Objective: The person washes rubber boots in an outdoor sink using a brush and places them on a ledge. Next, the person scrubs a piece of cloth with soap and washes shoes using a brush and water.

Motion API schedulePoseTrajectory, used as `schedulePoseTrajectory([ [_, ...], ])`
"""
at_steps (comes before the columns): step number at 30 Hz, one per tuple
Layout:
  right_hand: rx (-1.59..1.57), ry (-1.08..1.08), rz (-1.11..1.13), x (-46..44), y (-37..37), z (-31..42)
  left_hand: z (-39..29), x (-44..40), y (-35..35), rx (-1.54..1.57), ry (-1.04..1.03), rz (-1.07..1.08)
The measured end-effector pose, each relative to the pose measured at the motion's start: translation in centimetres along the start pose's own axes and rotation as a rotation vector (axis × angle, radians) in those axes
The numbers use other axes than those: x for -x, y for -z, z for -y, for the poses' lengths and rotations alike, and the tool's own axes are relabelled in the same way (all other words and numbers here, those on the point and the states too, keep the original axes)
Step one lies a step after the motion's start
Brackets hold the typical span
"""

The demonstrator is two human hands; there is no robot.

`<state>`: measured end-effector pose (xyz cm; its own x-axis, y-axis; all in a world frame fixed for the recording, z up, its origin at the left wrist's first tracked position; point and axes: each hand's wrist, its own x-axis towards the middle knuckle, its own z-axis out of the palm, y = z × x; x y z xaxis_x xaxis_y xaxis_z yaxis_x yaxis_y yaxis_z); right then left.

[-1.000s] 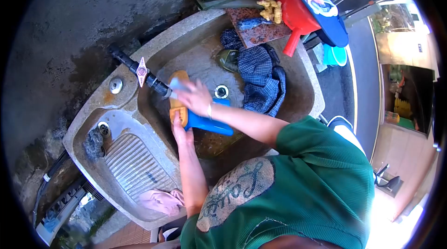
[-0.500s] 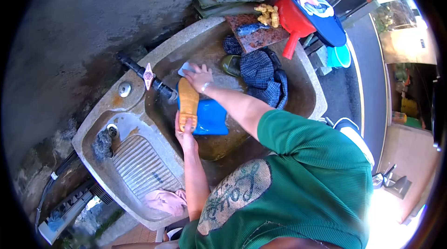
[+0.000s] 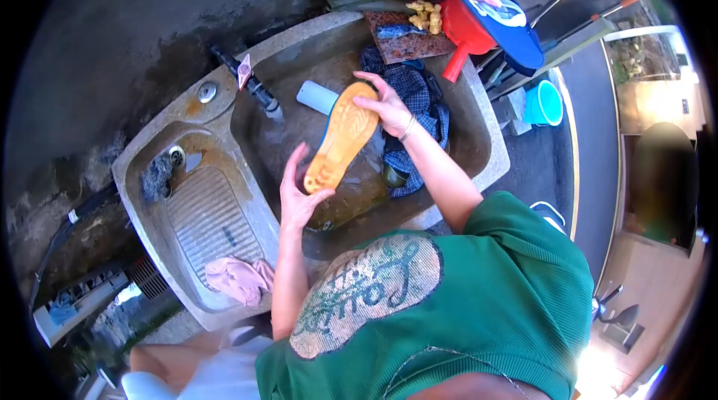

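A boot with a yellow sole (image 3: 344,131) is turned sole up over the stone sink (image 3: 314,239), a thin blue edge showing. My right hand (image 3: 387,107) grips its toe end, thumb on the sole. At the heel, my left hand (image 3: 298,194) has its fingers spread and its thumb against the heel edge. Beyond the boot, a pale blue-white block (image 3: 317,97) lies in the basin. Dark checked cloth (image 3: 407,90) is bunched behind my right hand, with a green item (image 3: 394,176) at its lower edge.
A black tap (image 3: 262,93) juts over the basin. A ridged washboard (image 3: 206,209) holds pink cloth (image 3: 238,278). A red scoop (image 3: 465,30), navy hat (image 3: 514,37) and ginger (image 3: 426,17) are at the back right. Someone's blurred bare leg (image 3: 168,362) shows lower left.
The boot has tilted and moved right, its blue shaft now out of sight. My right hand has let go of the pale block and taken the toe. My left hand's fingers have spread.
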<state>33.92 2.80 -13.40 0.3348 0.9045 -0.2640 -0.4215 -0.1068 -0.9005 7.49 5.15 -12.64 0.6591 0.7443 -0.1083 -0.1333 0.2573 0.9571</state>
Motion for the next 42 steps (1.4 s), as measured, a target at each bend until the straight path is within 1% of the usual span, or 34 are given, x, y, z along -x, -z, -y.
schedulePoseTrajectory([
  [1, 0.007, -0.022, -0.080, 0.2, 0.2, -0.4, -0.9, 0.6, -0.1, -0.001, 0.005, -0.007],
  [2, 0.016, -0.042, -0.160, 0.6, 0.5, -0.8, -1.8, 0.7, -0.4, -0.341, -0.128, 0.019],
  [3, 0.023, -0.044, -0.155, 1.5, 0.3, -0.5, -2.1, 0.9, -0.8, -0.679, -0.265, 0.042],
  [4, -0.038, -0.072, -0.216, 2.6, 0.0, -0.3, -1.5, 1.6, -1.0, -0.677, -0.267, 0.033],
  [5, -0.098, -0.093, -0.271, 3.2, -0.4, 0.0, 0.1, 2.2, -1.1, -0.437, -0.204, -0.065],
  [6, -0.096, -0.088, -0.260, 3.8, -0.7, 0.1, 1.8, 2.7, -1.1, -0.198, -0.142, -0.157],
  [7, 0.001, -0.044, -0.285, 4.5, -0.9, 0.0, 2.5, 3.0, -1.2, -0.049, -0.120, -0.156],
  [8, 0.100, 0.002, -0.310, 5.0, -0.9, 0.1, 3.1, 3.4, -0.9, -0.053, -0.126, -0.162],
  [9, 0.372, 0.085, -0.280, 4.9, 0.2, 0.1, 3.0, 3.5, -0.9, 0.036, -0.077, -0.177],
  [10, 0.372, 0.088, -0.271, 4.9, 0.8, 0.5, 2.8, 3.6, -0.9, 0.125, -0.028, -0.190],
  [12, 0.710, 0.126, -0.020, 4.9, 1.8, 1.3, 2.4, 3.5, -0.7, 0.153, -0.080, -0.269],
  [13, 0.807, 0.127, 0.042, 4.9, 2.0, 1.5, 2.3, 3.5, -0.3, 0.154, -0.086, -0.312],
  [14, 0.806, 0.132, 0.050, 4.7, 2.2, 1.8, 2.2, 3.4, 0.3, 0.155, -0.095, -0.353],
  [16, 1.224, 0.219, 0.240, 4.7, 1.9, 3.5, 1.6, 3.3, 1.1, 0.164, -0.119, -0.367],
  [17, 1.233, 0.160, 0.277, 4.9, 1.7, 4.2, 1.2, 3.2, 1.6, 0.146, -0.142, -0.332],
  [18, 1.231, 0.165, 0.282, 5.2, 1.0, 4.7, 0.4, 3.0, 1.8, 0.128, -0.167, -0.296],
  [20, 1.390, 0.598, 0.347, 6.5, -1.0, 5.5, -0.9, 2.7, 1.7, 0.132, -0.122, -0.247],
  [21, 1.418, 0.488, 0.461, 7.1, -2.1, 6.2, -1.1, 2.3, 1.6, 0.136, -0.131, -0.217],
  [22, 1.417, 0.494, 0.465, 6.8, -1.9, 5.9, -1.4, 2.0, 1.4, 0.139, -0.140, -0.186],
  [24, 1.168, 0.393, 0.502, 6.4, -1.6, 4.4, -1.7, 2.4, 1.6, 0.145, -0.133, -0.213],
  [26, 1.159, 0.355, 0.483, 6.7, -1.4, 3.5, -1.6, 2.5, 1.9, -0.016, -0.210, -0.182],
  [27, 0.959, 0.347, 0.404, 6.8, -1.3, 2.6, 0.3, 3.3, 3.6, -0.101, -0.064, -0.105],
  [28, 0.755, 0.336, 0.323, 6.9, -1.2, 1.8, 1.6, 4.3, 4.6, -0.399, 0.048, -0.122],
  [29, 0.541, 0.228, 0.283, 6.5, -1.5, 1.0, 1.5, 4.6, 4.4, -0.410, 0.084, -0.151],
  [31, 0.498, 0.221, 0.253, 5.8, -2.9, 0.6, 1.4, 4.8, 4.1, -0.426, 0.132, -0.164],
  [32, 0.462, 0.210, 0.233, 5.7, -3.8, 0.3, 1.4, 4.8, 3.9, -0.245, 0.124, -0.263],
  [33, 0.320, 0.133, 0.136, 6.0, -5.4, 0.2, 1.2, 4.8, 3.8, -0.064, 0.112, -0.363],
  [34, 0.184, 0.073, 0.070, 5.8, -6.6, -0.1, 0.9, 4.8, 3.5, -0.069, 0.105, -0.358],
  [36, 0.103, -0.101, 0.062, 6.2, -8.3, 0.4, 0.2, 5.3, 2.9, -0.077, -0.058, -0.385],
  [37, 0.023, -0.150, 0.103, 6.0, -9.2, -0.3, -0.1, 5.1, 2.8, -0.127, -0.083, -0.359],
  [38, -0.037, -0.294, 0.126, 6.3, -10.1, -0.5, -0.2, 5.2, 2.5, -0.131, -0.076, -0.363],
  [40, -0.015, -0.569, 0.181, 6.1, -11.4, -1.5, -0.2, 4.6, 1.2, 0.059, -0.068, -0.486],
  [41, 0.111, -0.547, 0.243, 5.9, -12.0, -1.7, 0.4, 4.2, 0.7, 0.104, -0.102, -0.535],
  [42, 0.121, -0.547, 0.253, 5.2, -12.0, -1.7, 1.2, 4.2, 0.4, 0.109, -0.110, -0.545],
])
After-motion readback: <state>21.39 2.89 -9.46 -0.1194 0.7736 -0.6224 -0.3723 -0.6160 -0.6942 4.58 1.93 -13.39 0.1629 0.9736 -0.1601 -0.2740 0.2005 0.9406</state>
